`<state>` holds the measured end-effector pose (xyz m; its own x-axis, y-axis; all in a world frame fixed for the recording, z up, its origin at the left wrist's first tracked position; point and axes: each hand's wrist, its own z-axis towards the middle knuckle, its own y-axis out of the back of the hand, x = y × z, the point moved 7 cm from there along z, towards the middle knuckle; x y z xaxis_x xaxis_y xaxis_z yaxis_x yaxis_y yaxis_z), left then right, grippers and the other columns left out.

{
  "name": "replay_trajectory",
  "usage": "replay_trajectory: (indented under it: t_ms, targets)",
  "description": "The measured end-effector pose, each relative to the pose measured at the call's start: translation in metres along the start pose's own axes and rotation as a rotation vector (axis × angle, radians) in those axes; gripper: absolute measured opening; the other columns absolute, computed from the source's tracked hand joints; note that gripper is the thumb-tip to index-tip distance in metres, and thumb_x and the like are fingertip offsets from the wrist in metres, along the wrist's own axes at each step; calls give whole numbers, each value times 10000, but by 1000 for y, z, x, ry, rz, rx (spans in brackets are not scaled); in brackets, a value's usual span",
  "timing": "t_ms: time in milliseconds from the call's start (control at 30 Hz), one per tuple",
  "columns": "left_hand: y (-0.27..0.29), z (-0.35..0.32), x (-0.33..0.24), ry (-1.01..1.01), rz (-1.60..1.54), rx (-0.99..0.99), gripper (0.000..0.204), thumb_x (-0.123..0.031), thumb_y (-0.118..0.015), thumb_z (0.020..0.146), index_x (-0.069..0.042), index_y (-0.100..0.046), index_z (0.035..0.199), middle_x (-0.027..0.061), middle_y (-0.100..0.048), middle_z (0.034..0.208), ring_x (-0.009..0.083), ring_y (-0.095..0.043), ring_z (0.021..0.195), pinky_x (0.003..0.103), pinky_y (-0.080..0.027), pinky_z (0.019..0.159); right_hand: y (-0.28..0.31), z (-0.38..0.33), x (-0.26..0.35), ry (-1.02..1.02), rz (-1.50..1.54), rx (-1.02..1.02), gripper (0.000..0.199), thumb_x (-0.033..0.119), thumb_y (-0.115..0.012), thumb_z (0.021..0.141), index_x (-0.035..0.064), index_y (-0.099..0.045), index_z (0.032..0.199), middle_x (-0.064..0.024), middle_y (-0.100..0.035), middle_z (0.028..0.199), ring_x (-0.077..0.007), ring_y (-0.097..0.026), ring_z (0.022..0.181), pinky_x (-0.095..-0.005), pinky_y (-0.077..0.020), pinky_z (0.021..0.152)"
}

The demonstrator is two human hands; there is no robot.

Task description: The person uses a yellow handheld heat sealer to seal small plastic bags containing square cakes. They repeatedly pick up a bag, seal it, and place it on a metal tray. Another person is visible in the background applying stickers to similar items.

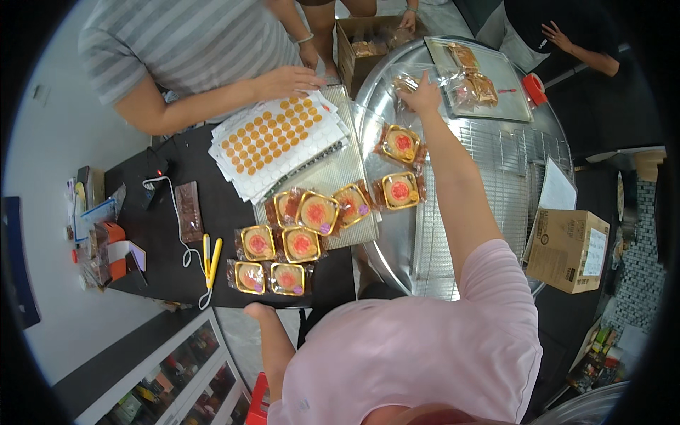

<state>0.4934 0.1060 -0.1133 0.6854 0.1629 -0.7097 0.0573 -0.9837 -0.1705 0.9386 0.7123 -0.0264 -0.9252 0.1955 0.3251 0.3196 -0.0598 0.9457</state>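
Note:
My right hand (423, 95) reaches across the round metal table, its fingers closed around a clear plastic package (406, 83) with something brown inside. Close to it sits a wrapped round pastry with a red stamp in a gold tray (399, 144), and a second such pastry (400, 190) lies nearer. My left hand (262, 311) is at the front edge of the dark table; its fingers cannot be made out. Just beyond it are several more wrapped pastries (288, 278), some piled on a ridged metal tray (354, 237).
Sheets of round orange stickers (273, 134) lie beneath another person's arm (205, 104). A yellow-handled tool (212, 261) with a white cord rests at left. At right are a cardboard box (567, 250), a wire rack (489, 191), a tray of brown packages (484, 91) and red tape (534, 90).

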Motion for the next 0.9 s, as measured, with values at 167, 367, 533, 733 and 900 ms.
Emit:
replay_trajectory:
  t_ms: [167, 367, 533, 733, 900]
  targets:
    - [-3, -11, -1, -3, 6, 16, 683, -382, -40, 966, 90, -366, 1338, 209, -383, 1396, 366, -418, 1252, 471, -348, 1077, 2, -12, 2, -48, 102, -271, 941, 544, -726, 644, 93, -364, 1387, -261, -442, 1277, -407, -371, 1262, -512, -299, 1032]
    - [9, -29, -5, -23, 63, -204, 570, -275, -172, 947, 88, -371, 1338, 235, -429, 1344, 354, -482, 1193, 442, -391, 1045, 66, -64, 4, 281, 255, -482, 474, 377, -696, 732, 75, -642, 1092, -222, -474, 1268, -386, -417, 1209, -511, -319, 1002]
    - [46, 3, -2, -7, 192, -432, 589, -289, -166, 947, 116, -365, 1325, 236, -433, 1341, 350, -484, 1195, 429, -384, 1049, 133, -34, -29, 293, 193, -452, 378, 341, -691, 736, 84, -678, 1014, -187, -580, 1125, -351, -525, 1095, -426, -411, 934]
    - [47, -10, -6, 23, 326, -539, 623, -308, -173, 942, 175, -371, 1283, 241, -463, 1319, 332, -504, 1179, 400, -399, 1030, 162, 33, -41, 154, 149, 120, 554, 468, -667, 752, 18, -655, 1075, -198, -634, 1106, -302, -593, 1064, -379, -448, 911]
    - [28, -37, -15, 67, 304, -562, 606, -292, -183, 941, 174, -402, 1261, 242, -480, 1298, 334, -525, 1151, 401, -425, 1004, 240, 60, -24, 156, 194, -461, 807, 606, -669, 702, 16, -544, 1238, -230, -591, 1170, -338, -571, 1097, -390, -439, 930]
